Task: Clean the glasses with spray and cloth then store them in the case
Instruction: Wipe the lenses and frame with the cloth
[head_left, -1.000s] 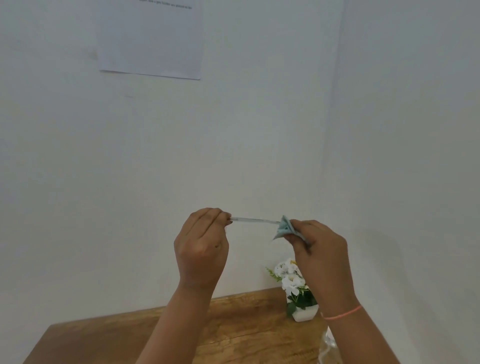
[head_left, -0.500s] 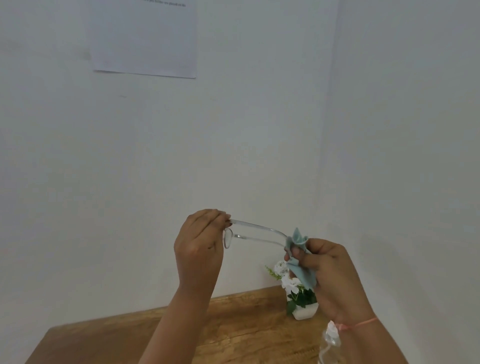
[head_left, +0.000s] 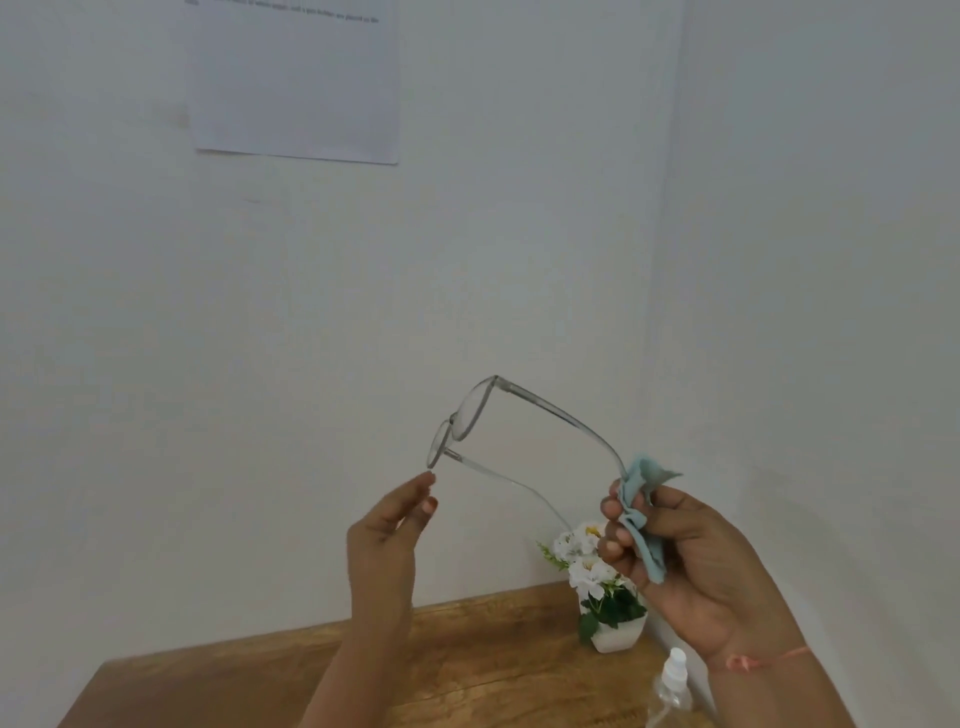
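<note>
The right hand (head_left: 691, 561) pinches 1 temple tip of the glasses (head_left: 470, 410) through the bunched cloth (head_left: 641, 540), so the frame juts up and left of that grip, in the air above the table (head_left: 467, 660). The left hand (head_left: 387, 540) holds nothing, its loosely straight fingertips just under the lower lens. The frame is likely light, thin and springy: take the rim or hinge, not the glass

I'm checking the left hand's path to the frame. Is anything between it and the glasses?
Nothing visible. The left hand is open just below the glasses, only air between its fingertips and the frame. The right hand pinches a temple end through the cloth, off to the side.
</note>
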